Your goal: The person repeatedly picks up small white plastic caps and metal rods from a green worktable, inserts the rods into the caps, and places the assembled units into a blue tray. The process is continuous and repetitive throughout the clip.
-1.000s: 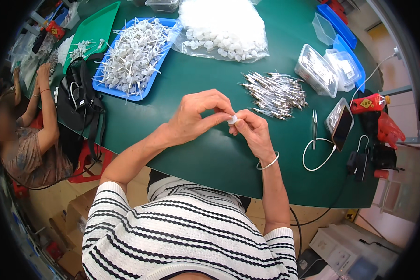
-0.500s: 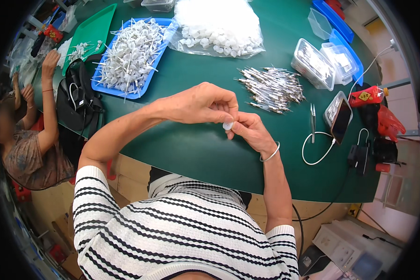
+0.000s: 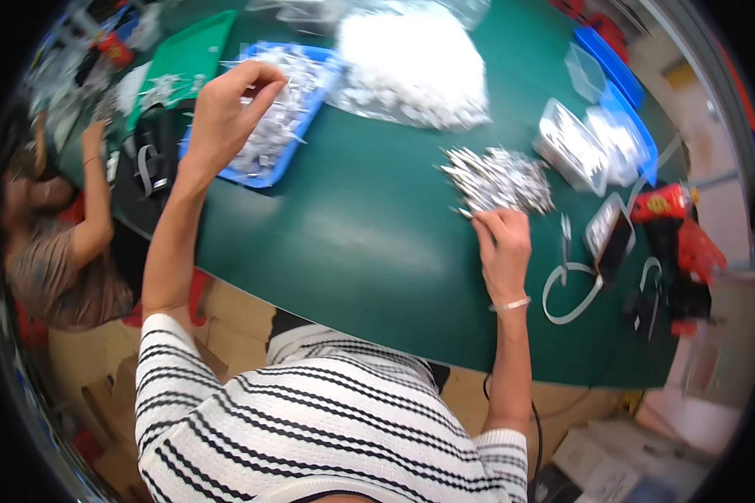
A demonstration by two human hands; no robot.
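Note:
My left hand (image 3: 229, 113) hovers over the blue tray (image 3: 264, 180), thumb and fingertips drawn together. What they hold, if anything, I cannot make out. Heaped in that tray are many small white plastic pieces with thin stems (image 3: 268, 138). Over on the right, my right hand (image 3: 505, 251) reaches to the near edge of a pile of thin silvery metal rods (image 3: 503, 178). Its thumb and fingers are pinched at the rods' ends. Motion blur hides whether a rod is between them.
Behind lies a clear bag of white plastic caps (image 3: 411, 67). Clear plastic boxes (image 3: 572, 147), tweezers (image 3: 566, 235), a phone (image 3: 617, 243) and a white cable (image 3: 554, 314) lie at right. A black bag (image 3: 153, 151) and green tray (image 3: 195, 54) are at left, near another person (image 3: 67, 268).
My hands have parted from the middle, where they held a small white piece together. The left went up and left over the blue tray; the right moved right to the metal rods.

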